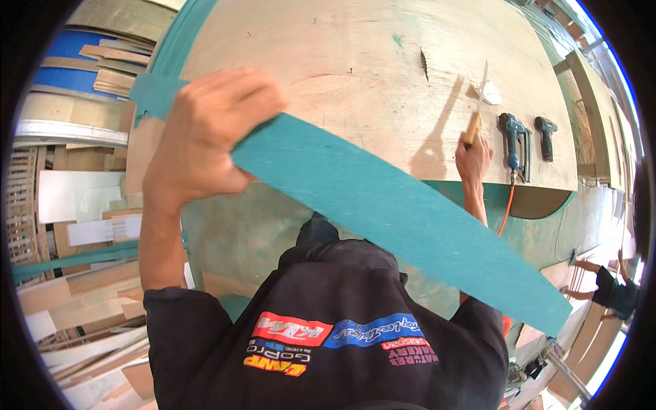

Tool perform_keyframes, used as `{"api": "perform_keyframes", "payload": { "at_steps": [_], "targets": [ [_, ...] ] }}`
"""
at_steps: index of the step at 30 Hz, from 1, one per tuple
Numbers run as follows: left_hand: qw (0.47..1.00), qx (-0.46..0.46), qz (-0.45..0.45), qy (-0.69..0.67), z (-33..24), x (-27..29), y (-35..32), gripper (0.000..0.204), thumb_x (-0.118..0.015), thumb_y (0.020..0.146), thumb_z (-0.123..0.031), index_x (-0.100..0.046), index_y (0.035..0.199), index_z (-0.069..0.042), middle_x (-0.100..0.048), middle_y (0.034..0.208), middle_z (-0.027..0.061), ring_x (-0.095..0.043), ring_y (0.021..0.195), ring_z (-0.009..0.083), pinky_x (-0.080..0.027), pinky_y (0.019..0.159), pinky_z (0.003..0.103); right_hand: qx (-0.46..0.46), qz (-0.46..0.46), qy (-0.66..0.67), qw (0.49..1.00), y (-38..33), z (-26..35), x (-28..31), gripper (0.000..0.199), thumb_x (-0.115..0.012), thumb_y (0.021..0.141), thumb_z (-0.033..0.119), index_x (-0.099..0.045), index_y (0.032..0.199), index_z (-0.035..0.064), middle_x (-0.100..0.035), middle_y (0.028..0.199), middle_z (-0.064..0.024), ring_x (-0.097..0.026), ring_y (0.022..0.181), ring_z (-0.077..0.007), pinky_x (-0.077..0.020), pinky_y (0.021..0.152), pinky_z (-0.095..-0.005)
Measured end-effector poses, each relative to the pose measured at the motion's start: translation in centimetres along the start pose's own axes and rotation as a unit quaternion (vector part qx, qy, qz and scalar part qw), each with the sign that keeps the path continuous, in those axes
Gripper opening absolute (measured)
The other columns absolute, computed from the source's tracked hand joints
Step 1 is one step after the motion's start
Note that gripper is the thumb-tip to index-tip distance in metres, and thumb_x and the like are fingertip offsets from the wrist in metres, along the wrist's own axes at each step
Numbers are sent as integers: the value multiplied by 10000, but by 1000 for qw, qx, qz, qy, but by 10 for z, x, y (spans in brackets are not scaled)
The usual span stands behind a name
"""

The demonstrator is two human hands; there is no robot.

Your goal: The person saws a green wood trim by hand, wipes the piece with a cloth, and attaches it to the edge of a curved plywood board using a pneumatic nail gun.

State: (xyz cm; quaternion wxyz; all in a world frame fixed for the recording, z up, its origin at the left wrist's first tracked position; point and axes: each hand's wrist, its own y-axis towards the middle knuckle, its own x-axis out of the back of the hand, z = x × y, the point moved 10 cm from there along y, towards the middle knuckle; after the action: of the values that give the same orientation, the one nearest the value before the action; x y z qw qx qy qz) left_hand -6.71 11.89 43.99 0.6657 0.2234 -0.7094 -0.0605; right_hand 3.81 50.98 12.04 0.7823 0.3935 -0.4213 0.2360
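Observation:
A long teal-painted board [355,181] slants from the upper left to the lower right in front of me, with ragged lower edges. My left hand [212,130] is wrapped round it near its upper-left part, slightly blurred. On the far side of the board, my right hand [473,160] is closed round the wooden handle of a thin-bladed tool [473,128] that looks like a putty knife. Its blade lies by a white blob [488,93] on the pale plywood tabletop [301,41]. The board hides part of my right forearm.
Right of my right hand lie a blue air nailer [514,147] with an orange hose [506,210] and a small cordless drill [546,137]. A few nails [350,70] and a dark slit [424,63] mark the tabletop. Wood offcuts [89,273] are heaped left. Another person [611,290] stands far right.

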Motion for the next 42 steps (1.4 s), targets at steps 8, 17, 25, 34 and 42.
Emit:
{"api": "perform_keyframes", "payload": {
  "at_steps": [8, 17, 25, 34, 42],
  "targets": [
    [980, -195, -13, -23, -32, -3, -26, 321, -727, 689, -226, -666, 983, -112, -624, 865, 23, -664, 823, 227, -515, 736, 360, -187, -100, 110, 971, -208, 48, 51, 224, -716, 976, 252, -680, 980, 31, -665, 834, -141, -629, 807, -296, -469, 758, -466],
    [949, -303, 32, -79, -48, -1, -40, 319, -726, 788, -298, -680, 1038, -105, -697, 929, 51, -710, 917, 242, -544, 809, 385, -399, -116, 172, 893, -436, 127, 20, 285, -705, 994, 249, -704, 1145, 8, -721, 1051, -168, -677, 1011, -287, -507, 947, -443],
    [940, -321, 0, -118, -10, -4, -20, 564, -859, 682, -124, -617, 1189, -81, -710, 1051, 153, -675, 1029, 378, -527, 883, 475, -371, -210, 72, 902, -436, 188, 21, 322, -699, 997, 285, -704, 1138, -4, -726, 1081, -175, -660, 1022, -359, -448, 1013, -455],
    [898, -433, -1, -79, -41, 6, -23, 434, -817, 864, -277, -600, 1150, -33, -686, 982, 199, -643, 962, 439, -509, 826, 491, -318, -223, -66, 919, -450, 210, 30, 395, -709, 968, 345, -694, 1146, -7, -724, 1111, -177, -653, 1065, -348, -416, 1049, -492],
    [894, -432, 73, -99, 39, 30, -5, 440, -798, 895, -305, -602, 1164, -16, -690, 967, 223, -673, 913, 409, -510, 788, 470, -308, -254, 8, 917, -414, 289, 17, 402, -722, 949, 365, -690, 1111, -2, -727, 1044, -198, -662, 993, -396, -435, 911, -495]
  ]
}}
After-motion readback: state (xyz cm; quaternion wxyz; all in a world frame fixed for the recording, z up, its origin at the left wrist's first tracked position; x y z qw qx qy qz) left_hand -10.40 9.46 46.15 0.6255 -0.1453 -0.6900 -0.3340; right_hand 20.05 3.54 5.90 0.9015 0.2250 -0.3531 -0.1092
